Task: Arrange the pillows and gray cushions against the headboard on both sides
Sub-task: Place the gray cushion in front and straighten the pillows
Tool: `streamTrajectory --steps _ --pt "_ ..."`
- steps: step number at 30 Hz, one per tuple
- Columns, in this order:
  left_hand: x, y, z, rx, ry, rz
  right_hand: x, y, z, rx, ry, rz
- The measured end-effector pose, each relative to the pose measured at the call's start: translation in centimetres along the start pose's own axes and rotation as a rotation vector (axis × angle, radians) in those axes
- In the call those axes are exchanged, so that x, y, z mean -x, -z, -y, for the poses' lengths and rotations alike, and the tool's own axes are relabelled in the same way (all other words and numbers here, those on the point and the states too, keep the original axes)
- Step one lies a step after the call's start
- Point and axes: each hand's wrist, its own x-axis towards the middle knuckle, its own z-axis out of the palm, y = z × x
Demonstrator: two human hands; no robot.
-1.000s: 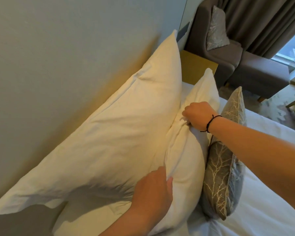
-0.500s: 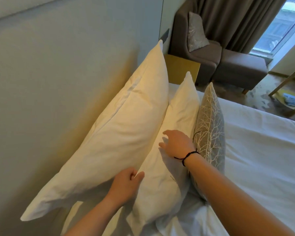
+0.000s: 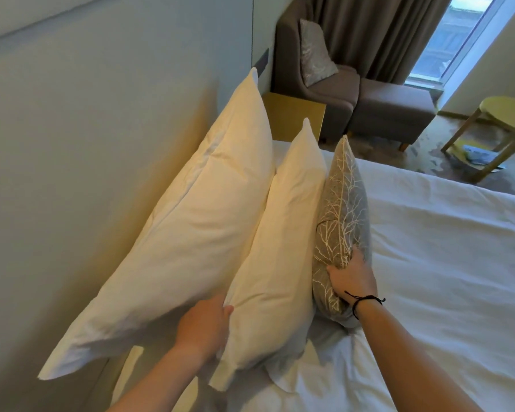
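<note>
Pinching the gray cushion (image 3: 344, 209) in our right hand (image 3: 353, 278), left hand (image 3: 204, 325) curled round the front pillow (image 3: 283, 248), we judge this side nearly done, the other unseen.

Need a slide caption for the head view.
Left hand holds front pillow; right hand grips gray cushion.

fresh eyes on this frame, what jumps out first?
Three cushions stand in a row against the headboard: large white pillow, smaller white pillow, gray branch-patterned cushion. The right hand grips the gray cushion's lower edge; the left hand holds the smaller pillow's near edge.
</note>
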Motion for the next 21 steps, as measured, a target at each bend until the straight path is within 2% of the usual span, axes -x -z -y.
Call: streamTrajectory --steps 5,8,12,15,18,21 --pt "-4.1 0.0 -3.9 0.298 0.056 0.166 -0.6 1.1 -0.6 0.036 0.053 -0.032" --pt "-8.3 0.8 -7.2 0.396 0.104 0.152 -0.8 2.1 -1.1 0.005 0.073 -0.034" --pt "-14.8 2.6 -11.3 0.377 0.138 0.131 -0.4 2.3 -1.0 -0.161 0.086 -0.023" --pt "-19.2 3.5 -14.6 0.364 0.083 0.091 -0.6 1.6 -1.1 -0.224 0.055 0.017" --pt "-23.8 3.9 -17.6 0.32 0.022 0.056 -2.0 1.3 -2.1 -0.474 0.043 -0.034" --pt "-28.0 4.2 -19.2 0.231 -0.056 -0.009 -4.1 1.0 -4.1 -0.585 -0.019 -0.061"
